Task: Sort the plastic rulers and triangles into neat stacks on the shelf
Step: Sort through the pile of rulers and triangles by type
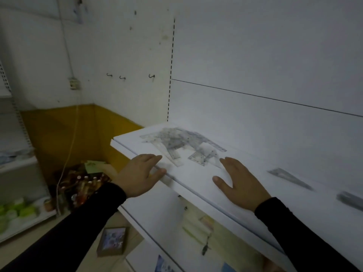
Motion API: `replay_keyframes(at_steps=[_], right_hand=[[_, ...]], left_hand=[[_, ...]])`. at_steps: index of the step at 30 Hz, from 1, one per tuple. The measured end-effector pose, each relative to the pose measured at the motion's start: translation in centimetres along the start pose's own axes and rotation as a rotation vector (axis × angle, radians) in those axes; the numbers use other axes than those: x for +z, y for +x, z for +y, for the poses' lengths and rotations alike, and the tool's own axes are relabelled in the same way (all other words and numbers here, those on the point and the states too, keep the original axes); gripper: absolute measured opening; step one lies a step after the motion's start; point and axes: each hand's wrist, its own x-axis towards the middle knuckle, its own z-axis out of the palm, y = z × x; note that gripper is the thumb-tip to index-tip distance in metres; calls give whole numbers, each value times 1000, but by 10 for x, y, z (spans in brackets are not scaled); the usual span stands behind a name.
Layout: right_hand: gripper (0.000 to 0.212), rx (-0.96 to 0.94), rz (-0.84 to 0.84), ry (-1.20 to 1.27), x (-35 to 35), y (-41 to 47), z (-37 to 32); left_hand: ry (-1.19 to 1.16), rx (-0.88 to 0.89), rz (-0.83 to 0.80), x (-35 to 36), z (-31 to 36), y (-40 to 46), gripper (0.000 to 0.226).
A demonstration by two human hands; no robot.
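Rulers and triangles (182,144): small scale marks show on the clear plastic, but they are too blurred; no number can be read.
Single triangle (290,178): blurred, no text can be read.
Grey piece at right edge (351,201): no marking can be read.
Shelf (196,177): plain white, it carries no label.
Framed picture on the floor (114,240): colours only, no words can be read.
Packs under the shelf (198,226): print is too small to read.
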Motion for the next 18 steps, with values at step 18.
replay_keyframes(at_steps=[18], right_hand=[[62, 165, -164, -22, 84, 238, -3]], left_hand=[[23, 57, -133, 16, -130, 146, 117]])
